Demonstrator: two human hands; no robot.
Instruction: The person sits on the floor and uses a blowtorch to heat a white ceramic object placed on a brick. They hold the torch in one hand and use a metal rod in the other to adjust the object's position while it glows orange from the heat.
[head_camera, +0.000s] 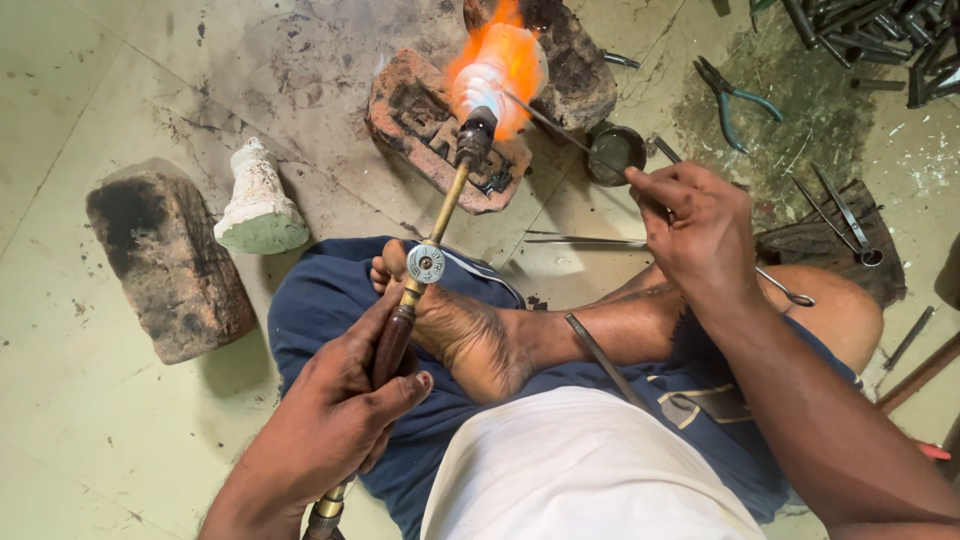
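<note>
Seated worker at floor level, head view. The left hand (335, 415) was closed around the dark wooden handle of one torch (440, 215), whose brass stem ran up and slightly right from the grip, past a round valve knob, to a black nozzle. One flame (500, 60) left the nozzle and played over a glowing white piece (478, 85) lying on the nearer brick (440, 140). The right hand (690, 225) pinched one thin rod (560, 125) between thumb and fingers; its long axis ran up and left from the grip, its tip ending in the flame beside the piece. The piece thus lay ahead of both hands, up-right of the left grip and up-left of the right; the right hand was the nearer.

Count: three bricks in all, the second behind the flame (575, 60), the third, blackened, lying well apart at left (170, 265); one white mould (258, 205) near it; one small round dish (614, 152) just beside the rod; one pair of pliers (735, 100) at upper right; tweezers (585, 240) on the floor near the knee.
</note>
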